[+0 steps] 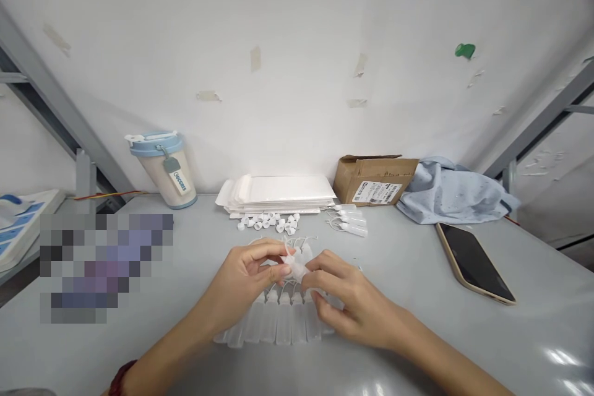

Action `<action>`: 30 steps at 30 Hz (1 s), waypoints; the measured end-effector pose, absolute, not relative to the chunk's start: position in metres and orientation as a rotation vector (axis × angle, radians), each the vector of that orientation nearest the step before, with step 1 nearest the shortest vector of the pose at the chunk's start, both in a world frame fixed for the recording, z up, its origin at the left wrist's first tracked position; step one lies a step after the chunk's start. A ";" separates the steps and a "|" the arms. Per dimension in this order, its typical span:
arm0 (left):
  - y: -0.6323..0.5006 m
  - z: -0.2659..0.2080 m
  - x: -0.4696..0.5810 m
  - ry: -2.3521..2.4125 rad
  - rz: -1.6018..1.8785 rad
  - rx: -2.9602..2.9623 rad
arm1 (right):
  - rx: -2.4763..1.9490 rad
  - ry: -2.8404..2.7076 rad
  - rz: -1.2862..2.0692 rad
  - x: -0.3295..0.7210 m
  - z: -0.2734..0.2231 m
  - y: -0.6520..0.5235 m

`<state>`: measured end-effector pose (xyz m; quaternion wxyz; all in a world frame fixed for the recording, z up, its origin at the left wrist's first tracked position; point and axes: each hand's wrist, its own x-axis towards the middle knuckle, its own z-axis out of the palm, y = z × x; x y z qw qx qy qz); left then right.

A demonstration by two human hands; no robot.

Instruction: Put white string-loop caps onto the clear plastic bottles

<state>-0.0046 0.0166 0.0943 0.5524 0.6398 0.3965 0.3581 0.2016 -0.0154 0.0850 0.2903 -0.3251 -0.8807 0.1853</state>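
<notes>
A small translucent plastic bottle [297, 268] is held up between my hands, tilted and slightly blurred. My left hand [253, 275] pinches its upper end between thumb and fingertips. My right hand [350, 297] has its fingers closed in on the other end, with the thumb lower down. Beneath my hands lies a row of similar translucent bottles [284, 322] with white strings at their tops. Several more are partly hidden behind my fingers. A cluster of small white caps [266, 221] sits just beyond.
Behind the caps stands a stack of white flat packets [288, 192]. To its right are several stringed bottles [352, 220], a cardboard box [371, 179], a light blue cloth [452, 192] and a phone [476, 263]. A lidded tumbler [164, 170] stands back left, near a blurred-out item [106, 266].
</notes>
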 end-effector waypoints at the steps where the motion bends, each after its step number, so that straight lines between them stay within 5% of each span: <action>1: 0.016 0.094 -0.005 0.927 0.821 1.541 | -0.872 -2.345 0.510 0.202 0.085 -0.015; 30: 0.010 0.098 0.000 0.957 0.762 1.410 | -0.955 -1.749 1.347 0.206 0.087 -0.009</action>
